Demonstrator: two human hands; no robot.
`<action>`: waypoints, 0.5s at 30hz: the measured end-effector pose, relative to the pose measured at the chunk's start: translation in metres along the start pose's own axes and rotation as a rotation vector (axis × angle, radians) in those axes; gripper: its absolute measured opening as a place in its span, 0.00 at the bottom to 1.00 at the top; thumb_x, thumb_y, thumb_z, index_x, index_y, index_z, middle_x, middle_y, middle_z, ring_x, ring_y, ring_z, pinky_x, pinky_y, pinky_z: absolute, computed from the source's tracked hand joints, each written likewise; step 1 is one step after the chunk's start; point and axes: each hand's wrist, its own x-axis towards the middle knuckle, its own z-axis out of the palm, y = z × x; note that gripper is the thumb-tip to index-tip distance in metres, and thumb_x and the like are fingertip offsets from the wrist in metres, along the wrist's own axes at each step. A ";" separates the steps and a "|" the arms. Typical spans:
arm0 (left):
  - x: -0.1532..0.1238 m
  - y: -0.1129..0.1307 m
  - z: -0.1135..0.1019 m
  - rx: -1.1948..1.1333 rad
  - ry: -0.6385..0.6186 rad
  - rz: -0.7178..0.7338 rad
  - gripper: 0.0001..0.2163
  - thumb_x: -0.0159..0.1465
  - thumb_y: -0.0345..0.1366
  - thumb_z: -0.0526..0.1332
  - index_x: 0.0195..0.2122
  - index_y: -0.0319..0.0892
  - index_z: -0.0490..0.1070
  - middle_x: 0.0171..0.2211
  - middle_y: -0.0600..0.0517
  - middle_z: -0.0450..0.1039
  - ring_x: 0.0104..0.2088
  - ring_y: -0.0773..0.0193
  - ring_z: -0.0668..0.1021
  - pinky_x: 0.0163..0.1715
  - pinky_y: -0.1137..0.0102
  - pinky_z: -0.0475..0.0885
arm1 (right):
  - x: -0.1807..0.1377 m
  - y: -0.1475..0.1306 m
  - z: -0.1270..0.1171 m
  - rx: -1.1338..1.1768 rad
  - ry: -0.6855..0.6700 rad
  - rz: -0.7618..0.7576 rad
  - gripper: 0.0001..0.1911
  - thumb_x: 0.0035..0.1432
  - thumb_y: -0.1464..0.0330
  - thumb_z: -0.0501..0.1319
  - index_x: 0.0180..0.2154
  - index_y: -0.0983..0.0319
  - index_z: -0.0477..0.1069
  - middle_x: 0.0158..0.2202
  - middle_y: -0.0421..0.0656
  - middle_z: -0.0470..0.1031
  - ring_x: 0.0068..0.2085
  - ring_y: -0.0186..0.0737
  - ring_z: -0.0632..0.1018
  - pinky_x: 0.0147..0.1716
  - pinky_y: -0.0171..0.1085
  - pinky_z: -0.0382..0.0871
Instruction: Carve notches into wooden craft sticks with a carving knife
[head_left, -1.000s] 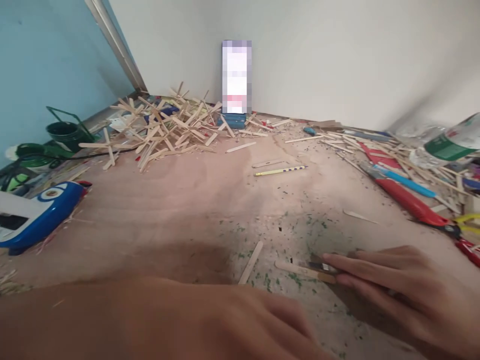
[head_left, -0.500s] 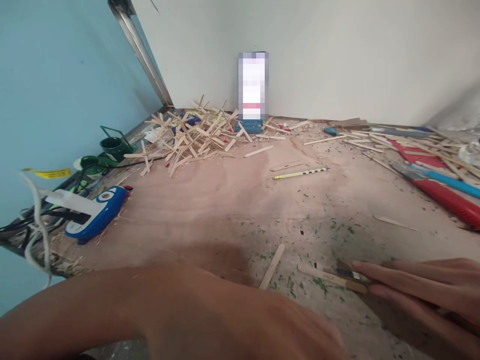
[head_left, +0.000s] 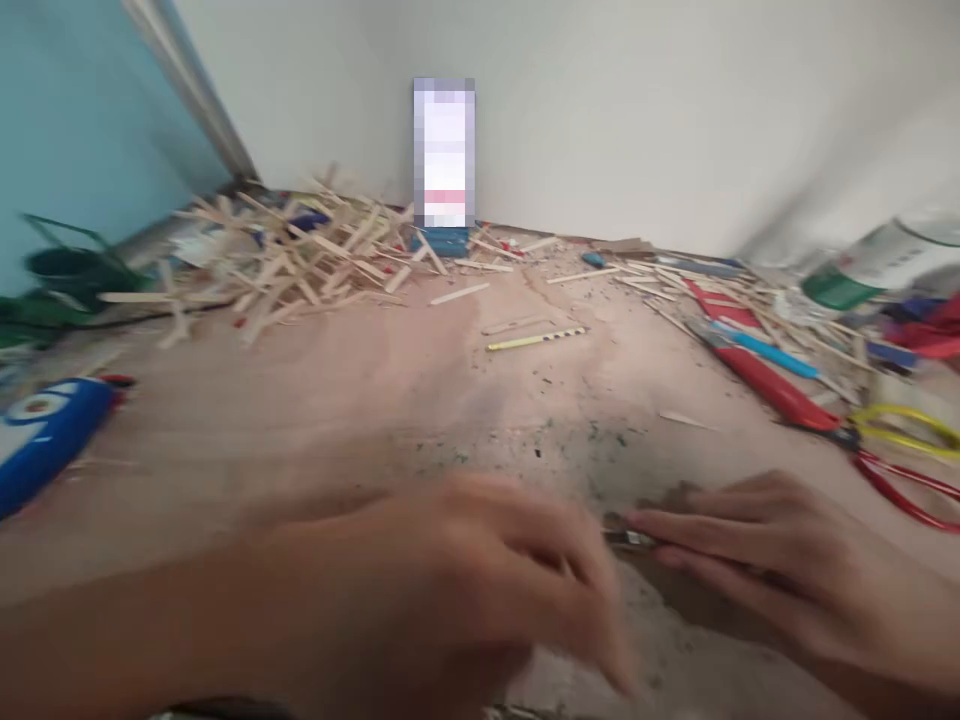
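My left hand (head_left: 517,580) hovers low over the wooden table, smeared by motion with its fingers bent; I cannot make out whether anything is in it. To its right, my right hand (head_left: 757,560) rests near the tabletop with fingers together. A small dark tool with a shiny metal part (head_left: 636,538), perhaps a cutter, sticks out from those fingertips; most of it is hidden. Beyond both hands lie a yellow pencil with dark spots (head_left: 536,339) and a popsicle stick (head_left: 460,294). Small green shavings dot the tabletop around the hands.
A pile of crossed popsicle sticks (head_left: 300,260) sits at the back left, beside a phone (head_left: 444,150) against the wall. Red scissors (head_left: 900,485), a red cutter (head_left: 772,385) and a green-and-clear bottle (head_left: 862,265) lie right. A blue-and-white device (head_left: 56,430) is at the left edge.
The view has swung right, bringing scissors and bottle into sight. My left hand has lifted and moved near my right hand, and the two popsicle sticks seen there are now out of sight.
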 end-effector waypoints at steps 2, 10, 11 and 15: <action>0.002 -0.015 0.012 0.002 0.157 -0.008 0.18 0.84 0.23 0.54 0.48 0.45 0.84 0.46 0.55 0.88 0.43 0.68 0.86 0.47 0.72 0.78 | 0.004 -0.007 -0.009 0.139 -0.075 -0.026 0.21 0.92 0.63 0.58 0.69 0.57 0.87 0.43 0.44 0.94 0.36 0.36 0.92 0.33 0.31 0.81; -0.005 -0.035 0.047 0.422 0.042 0.042 0.16 0.82 0.20 0.56 0.49 0.40 0.84 0.46 0.50 0.87 0.44 0.55 0.81 0.47 0.58 0.71 | -0.006 -0.001 -0.004 0.228 -0.171 0.033 0.18 0.91 0.65 0.61 0.66 0.60 0.88 0.42 0.43 0.92 0.38 0.36 0.89 0.35 0.35 0.75; -0.004 -0.032 0.046 0.421 0.037 0.047 0.16 0.82 0.20 0.56 0.49 0.39 0.84 0.45 0.49 0.87 0.43 0.55 0.81 0.47 0.58 0.71 | -0.007 0.000 -0.003 0.211 -0.164 0.041 0.18 0.91 0.65 0.61 0.66 0.59 0.88 0.42 0.43 0.92 0.38 0.36 0.89 0.35 0.36 0.75; 0.003 -0.024 0.041 0.387 0.041 0.058 0.18 0.85 0.22 0.53 0.49 0.38 0.84 0.42 0.50 0.85 0.40 0.58 0.80 0.43 0.59 0.71 | -0.008 0.001 -0.001 0.124 -0.113 0.073 0.19 0.91 0.65 0.60 0.68 0.58 0.87 0.42 0.42 0.91 0.36 0.35 0.89 0.34 0.36 0.74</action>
